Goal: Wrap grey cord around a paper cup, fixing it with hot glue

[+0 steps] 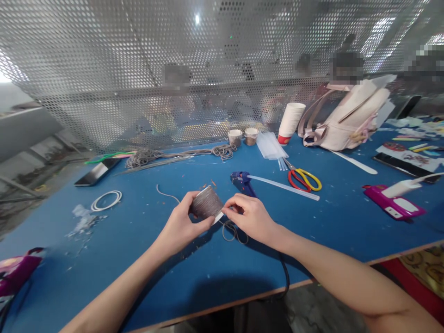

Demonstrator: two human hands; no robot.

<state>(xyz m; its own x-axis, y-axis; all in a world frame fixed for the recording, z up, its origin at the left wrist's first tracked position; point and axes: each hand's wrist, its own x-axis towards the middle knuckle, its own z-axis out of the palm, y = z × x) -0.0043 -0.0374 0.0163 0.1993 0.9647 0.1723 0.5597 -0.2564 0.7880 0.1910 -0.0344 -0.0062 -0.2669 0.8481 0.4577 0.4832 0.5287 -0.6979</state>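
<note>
My left hand (185, 222) is closed around a paper cup (208, 203) wrapped in rows of grey cord, tilted on its side above the table. A strip of white shows at the cup's lower right edge. At that edge my right hand (255, 217) pinches the grey cord with thumb and forefinger; the fingertips meet the cup. Loose loops of the cord (235, 237) hang or lie just below the right hand. Another length of cord (167, 194) trails on the table left of the cup. A blue glue gun (243, 181) with a long glue stick lies behind my right hand.
Scissors (305, 179), glue sticks in a bag (271, 145), stacked paper cups (291, 122) and two cord-wrapped cups (235, 137) stand or lie farther back. Cord bundles (145, 158), a phone (97, 172) and a white coil (106, 200) are left; a power strip (393, 202) is right.
</note>
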